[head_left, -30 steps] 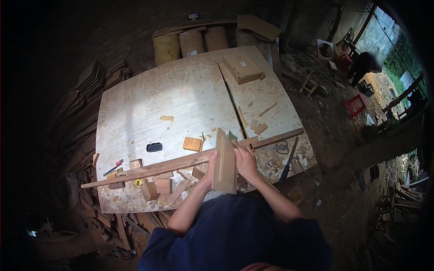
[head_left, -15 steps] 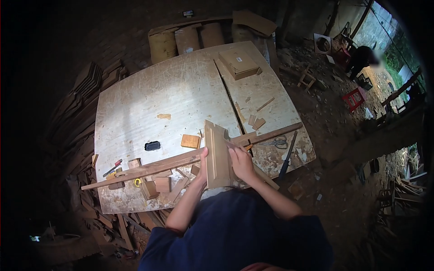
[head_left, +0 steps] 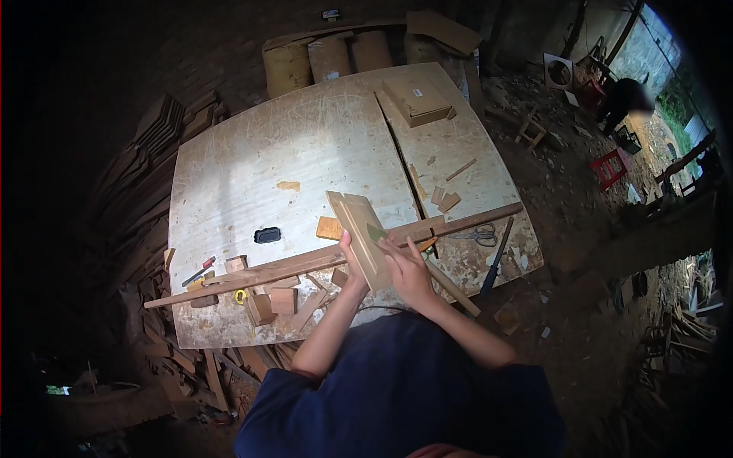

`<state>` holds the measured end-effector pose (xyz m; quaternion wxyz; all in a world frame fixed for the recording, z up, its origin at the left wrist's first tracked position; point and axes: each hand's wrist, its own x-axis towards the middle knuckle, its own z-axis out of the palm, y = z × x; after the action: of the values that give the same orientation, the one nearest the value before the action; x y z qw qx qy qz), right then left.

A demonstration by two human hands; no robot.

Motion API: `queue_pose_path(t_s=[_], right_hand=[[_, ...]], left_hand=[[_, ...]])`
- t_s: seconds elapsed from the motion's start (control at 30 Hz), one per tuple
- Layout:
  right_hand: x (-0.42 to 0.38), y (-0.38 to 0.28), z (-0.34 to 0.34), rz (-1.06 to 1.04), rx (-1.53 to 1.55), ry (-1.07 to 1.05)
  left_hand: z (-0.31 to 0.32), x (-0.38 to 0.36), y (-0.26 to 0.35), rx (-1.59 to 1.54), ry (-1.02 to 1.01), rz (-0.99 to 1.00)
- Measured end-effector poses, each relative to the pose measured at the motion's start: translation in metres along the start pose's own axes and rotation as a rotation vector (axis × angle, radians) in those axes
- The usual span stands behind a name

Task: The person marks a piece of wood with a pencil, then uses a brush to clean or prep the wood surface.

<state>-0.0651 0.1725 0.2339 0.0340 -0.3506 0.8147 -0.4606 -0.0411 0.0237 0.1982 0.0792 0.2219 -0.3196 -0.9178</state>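
Observation:
A light wooden panel point(head_left: 355, 233) with stepped, moulded edges is held tilted above the near side of the worktable. My left hand point(head_left: 353, 263) is closed around its left edge, thumb showing and the other fingers hidden beneath. Over the panel's right side lies my right hand point(head_left: 408, 269), pressing a small green piece of sandpaper point(head_left: 376, 232) against the wood; its fingers partly cover the piece. Behind the panel a long wooden strip point(head_left: 298, 269) crosses the table. An orange wooden block point(head_left: 329, 227) sits just left of the panel.
On the worktable point(head_left: 252, 183) are a cardboard box point(head_left: 417, 101), a black case point(head_left: 267, 235), scissors point(head_left: 482, 236), a dark long tool point(head_left: 498, 256), a yellow tape roll point(head_left: 240, 296) and several wood offcuts. Stacked boards point(head_left: 153, 145) stand left. A person point(head_left: 624, 103) bends at the far right.
The panel has turned and tilted, its top end swinging left. My right hand has shifted on it with fingers more spread, and the green face of the sandpaper now shows. The view has moved slightly.

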Motion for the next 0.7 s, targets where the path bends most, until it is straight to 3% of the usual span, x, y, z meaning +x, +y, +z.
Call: queue_pose_path(t_s=[0.03, 0.1, 0.2, 0.33, 0.43, 0.47, 0.57, 0.63, 0.7], right_hand=[[0.005, 0.012, 0.001, 0.121, -0.001, -0.050], [-0.006, 0.002, 0.007, -0.010, 0.002, 0.036], [-0.022, -0.025, -0.009, -0.117, 0.074, 0.022], [-0.015, -0.005, 0.001, 0.026, -0.067, -0.002], [-0.030, -0.035, -0.010, -0.062, 0.187, -0.027], [-0.025, -0.025, -0.008, -0.175, 0.048, 0.062], [-0.019, 0.048, 0.007, 0.375, -0.049, -0.338], [-0.030, 0.089, 0.016, 0.392, 0.094, -0.308], [-0.042, 0.129, 0.035, 0.398, 0.244, -0.259]], left_hand=[[-0.003, 0.001, -0.002, 0.001, -0.018, 0.017], [-0.009, 0.014, 0.001, 0.012, -0.060, 0.064], [0.007, 0.004, 0.011, 0.033, 0.078, 0.109], [-0.003, 0.012, -0.013, 0.067, 0.129, 0.132], [-0.006, 0.012, -0.013, -0.049, 0.242, 0.104], [-0.008, 0.014, -0.012, -0.052, 0.260, 0.104], [-0.045, 0.018, -0.024, 0.076, 0.175, 0.082], [-0.070, 0.027, -0.029, 0.216, 0.216, 0.047], [-0.103, 0.030, -0.039, 0.394, 0.304, 0.137]])
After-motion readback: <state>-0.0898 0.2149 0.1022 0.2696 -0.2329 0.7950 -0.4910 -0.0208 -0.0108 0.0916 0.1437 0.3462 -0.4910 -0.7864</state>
